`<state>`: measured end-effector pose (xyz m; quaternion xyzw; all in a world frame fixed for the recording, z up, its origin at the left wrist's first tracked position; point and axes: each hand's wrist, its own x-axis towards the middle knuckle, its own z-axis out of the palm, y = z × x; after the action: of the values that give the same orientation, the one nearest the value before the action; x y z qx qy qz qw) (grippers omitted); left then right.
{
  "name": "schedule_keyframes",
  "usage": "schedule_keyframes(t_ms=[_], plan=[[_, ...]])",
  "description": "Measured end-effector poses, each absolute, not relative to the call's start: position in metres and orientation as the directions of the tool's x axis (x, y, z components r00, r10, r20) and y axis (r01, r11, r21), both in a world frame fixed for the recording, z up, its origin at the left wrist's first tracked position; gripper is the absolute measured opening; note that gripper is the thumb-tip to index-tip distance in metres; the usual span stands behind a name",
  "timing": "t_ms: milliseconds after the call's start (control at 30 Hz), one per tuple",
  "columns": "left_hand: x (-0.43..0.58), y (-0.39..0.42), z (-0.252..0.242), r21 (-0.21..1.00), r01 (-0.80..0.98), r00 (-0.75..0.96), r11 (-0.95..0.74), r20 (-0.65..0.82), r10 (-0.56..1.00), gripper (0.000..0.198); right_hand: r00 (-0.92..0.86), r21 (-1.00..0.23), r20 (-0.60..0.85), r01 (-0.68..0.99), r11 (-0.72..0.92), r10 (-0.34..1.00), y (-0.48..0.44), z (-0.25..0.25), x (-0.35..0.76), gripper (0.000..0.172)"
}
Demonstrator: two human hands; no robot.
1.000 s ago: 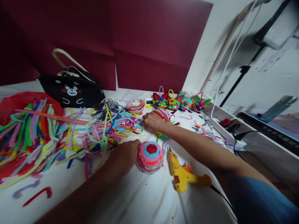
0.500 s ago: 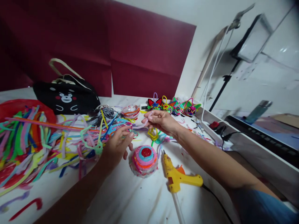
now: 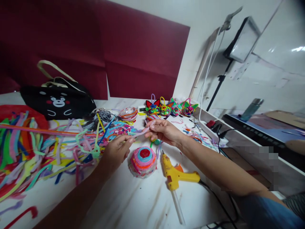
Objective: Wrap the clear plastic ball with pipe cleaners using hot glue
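A pale lilac pipe cleaner [image 3: 140, 133] stretches between my two hands above the table. My left hand [image 3: 118, 149] pinches its left end between thumb and fingertips. The other end is pinched in my right hand [image 3: 164, 130]. Just below sits a dome [image 3: 143, 162] wound with rings of pipe cleaner in pink, orange and blue around a red centre; neither hand touches it. To its right a yellow hot glue gun [image 3: 175, 175] lies on its side, with a clear glue stick [image 3: 177, 206] poking out of its back. A small green and yellow piece is partly hidden behind my right hand.
Loose coloured pipe cleaners [image 3: 64, 152] cover the left side, some in a red bag [image 3: 43, 117]. A black bag [image 3: 57, 101] stands behind. Several finished animal-face ornaments [image 3: 164, 109] line the back, near a wound bowl [image 3: 128, 113]. A power strip [image 3: 216, 130] lies right.
My left hand has gone from open fingers to pinching the lilac pipe cleaner, now held straight between both hands. The whole view has shifted slightly, so things appear further left.
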<state>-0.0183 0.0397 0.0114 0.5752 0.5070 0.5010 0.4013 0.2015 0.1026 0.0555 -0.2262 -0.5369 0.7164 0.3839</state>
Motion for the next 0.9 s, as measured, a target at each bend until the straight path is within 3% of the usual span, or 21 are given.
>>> schedule_keyframes(t_ms=[67, 233, 367, 567, 800, 900], plan=[[-0.016, 0.040, 0.014, 0.982, 0.131, -0.007, -0.137, 0.139, 0.990, 0.036, -0.587, -0.941, 0.064, -0.304, -0.146, 0.807, 0.103, 0.054, 0.202, 0.004], [-0.015, 0.038, 0.019, 0.998, 0.010, 0.025, -0.055, 0.055, 0.998, 0.039, -0.557, -0.937, 0.033, -0.305, -0.168, 0.830, 0.104, 0.052, 0.206, 0.015], [-0.017, 0.038, 0.017, 0.999, -0.048, 0.038, -0.018, 0.020, 0.999, 0.039, -0.554, -0.939, 0.037, -0.303, -0.160, 0.831, 0.103, 0.050, 0.209, 0.008], [-0.014, 0.037, 0.017, 0.997, -0.075, 0.052, 0.004, 0.000, 0.999, 0.040, -0.540, -0.944, 0.092, -0.315, -0.100, 0.837, 0.100, 0.046, 0.209, 0.038], [-0.012, 0.034, 0.019, 0.998, -0.046, 0.008, -0.040, 0.041, 0.999, 0.040, -0.548, -0.958, 0.116, -0.281, -0.052, 0.828, 0.098, 0.049, 0.213, 0.038], [-0.012, 0.036, 0.017, 0.995, -0.013, -0.058, -0.101, 0.101, 0.993, 0.038, -0.612, -0.975, 0.077, -0.210, -0.068, 0.787, 0.094, 0.058, 0.221, 0.048]])
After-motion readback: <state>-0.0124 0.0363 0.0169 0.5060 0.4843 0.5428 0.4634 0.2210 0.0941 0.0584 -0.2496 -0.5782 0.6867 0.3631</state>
